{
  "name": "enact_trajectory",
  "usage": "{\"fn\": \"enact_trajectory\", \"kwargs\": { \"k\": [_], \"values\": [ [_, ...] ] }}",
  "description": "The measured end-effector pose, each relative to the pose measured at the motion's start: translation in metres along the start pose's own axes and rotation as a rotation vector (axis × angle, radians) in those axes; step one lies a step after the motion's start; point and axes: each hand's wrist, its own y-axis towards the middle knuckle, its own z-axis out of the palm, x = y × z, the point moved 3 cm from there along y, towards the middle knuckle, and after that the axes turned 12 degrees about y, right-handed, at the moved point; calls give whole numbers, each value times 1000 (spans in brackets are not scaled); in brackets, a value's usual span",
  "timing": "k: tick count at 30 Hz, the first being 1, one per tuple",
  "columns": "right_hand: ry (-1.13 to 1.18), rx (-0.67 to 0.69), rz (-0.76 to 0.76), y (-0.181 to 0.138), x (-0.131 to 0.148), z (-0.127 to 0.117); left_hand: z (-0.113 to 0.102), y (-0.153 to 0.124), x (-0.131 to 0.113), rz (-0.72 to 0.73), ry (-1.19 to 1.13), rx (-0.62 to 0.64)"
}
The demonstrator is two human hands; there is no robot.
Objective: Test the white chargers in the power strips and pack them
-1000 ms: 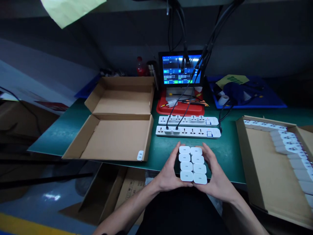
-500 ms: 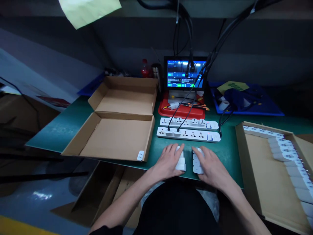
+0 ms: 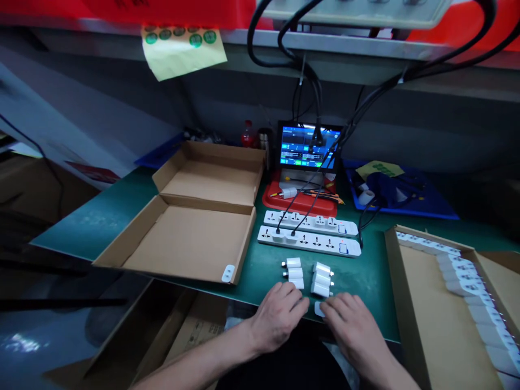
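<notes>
Two short rows of white chargers lie on the green mat, prongs pointing to the far side. My left hand rests palm down at the near end of the left row, its fingers curled over something hidden beneath them. My right hand lies at the near end of the right row. Its bent fingers close on one white charger at the table's front edge.
Two white power strips with cables plugged in lie behind the chargers. An open empty carton is at the left, with one charger against its front wall. A carton with several chargers is at the right. A monitor and red tray stand behind.
Both hands set the block of chargers down on the mat, split it into two rows, then drew back to the near edge. The camera tilted upward.
</notes>
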Motion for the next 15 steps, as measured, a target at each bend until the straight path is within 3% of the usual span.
{"fn": "enact_trajectory", "kwargs": {
  "k": [3, 6, 11, 15],
  "values": [
    [167, -104, 144, 21, -36, -44, -13, 32, 14, -117, -183, 19],
    [161, -140, 264, 51, -82, -70, -12, 78, 35, -217, -176, 139],
    [60, -21, 313, 89, -127, -60, 7, 141, 59, -291, 34, 415],
    [-11, 87, 346, 96, -133, -46, 14, 160, 64, -245, 89, 477]
  ]
}}
